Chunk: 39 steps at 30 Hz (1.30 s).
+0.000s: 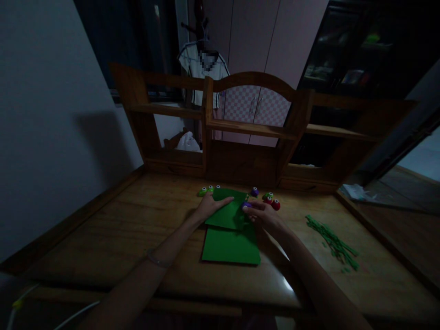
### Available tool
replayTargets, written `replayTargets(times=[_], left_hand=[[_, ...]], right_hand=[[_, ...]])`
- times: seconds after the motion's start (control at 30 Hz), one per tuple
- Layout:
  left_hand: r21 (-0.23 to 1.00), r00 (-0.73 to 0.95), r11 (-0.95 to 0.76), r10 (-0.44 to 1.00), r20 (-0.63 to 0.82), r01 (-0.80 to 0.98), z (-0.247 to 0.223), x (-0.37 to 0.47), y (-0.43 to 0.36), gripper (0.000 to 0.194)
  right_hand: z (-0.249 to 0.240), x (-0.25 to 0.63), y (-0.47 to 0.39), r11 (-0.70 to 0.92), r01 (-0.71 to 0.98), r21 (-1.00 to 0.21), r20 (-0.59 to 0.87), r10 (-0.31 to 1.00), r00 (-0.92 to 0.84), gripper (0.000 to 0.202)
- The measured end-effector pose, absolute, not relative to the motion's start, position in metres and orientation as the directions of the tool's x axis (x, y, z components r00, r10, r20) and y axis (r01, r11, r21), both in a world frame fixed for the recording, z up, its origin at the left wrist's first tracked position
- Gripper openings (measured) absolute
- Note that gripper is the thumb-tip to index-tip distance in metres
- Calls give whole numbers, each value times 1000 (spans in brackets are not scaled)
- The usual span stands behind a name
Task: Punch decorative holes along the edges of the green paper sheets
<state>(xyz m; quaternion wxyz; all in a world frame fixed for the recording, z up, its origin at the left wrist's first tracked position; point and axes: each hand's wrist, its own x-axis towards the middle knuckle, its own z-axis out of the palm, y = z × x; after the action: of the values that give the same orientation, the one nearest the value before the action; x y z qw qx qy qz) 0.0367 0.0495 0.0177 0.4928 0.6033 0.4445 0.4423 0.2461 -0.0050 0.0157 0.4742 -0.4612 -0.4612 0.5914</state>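
Observation:
My left hand [208,206] grips the left side of a green sheet [225,213], its thumb stretched across the top face. The sheet overlaps a second green sheet [230,246] that lies flat nearer to me. At the upper sheet's right edge, my right hand [264,214] pinches a small purple clip-like thing [246,205] with a round white eye. My fingers hide part of its body. Small speckled bits [247,197] show just above it, too small to name.
Behind the sheets stand several green eyed pieces [210,188], another purple one [254,191], a green one [267,195] and two red ones [276,205]. Thin green strips [332,242] lie in a heap at right. A wooden shelf unit [244,156] borders the desk's back.

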Motion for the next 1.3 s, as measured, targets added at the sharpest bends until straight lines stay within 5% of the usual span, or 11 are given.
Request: replayTargets(times=[0.57, 1.3], left_hand=[[972, 222, -163, 967, 123, 172, 17, 38, 48, 34], [974, 269, -176, 954, 133, 141, 16, 38, 48, 35]], right_hand=[[19, 243, -9, -44, 114, -993, -49, 998, -42, 37], [13, 238, -6, -65, 2, -998, -65, 998, -10, 40]])
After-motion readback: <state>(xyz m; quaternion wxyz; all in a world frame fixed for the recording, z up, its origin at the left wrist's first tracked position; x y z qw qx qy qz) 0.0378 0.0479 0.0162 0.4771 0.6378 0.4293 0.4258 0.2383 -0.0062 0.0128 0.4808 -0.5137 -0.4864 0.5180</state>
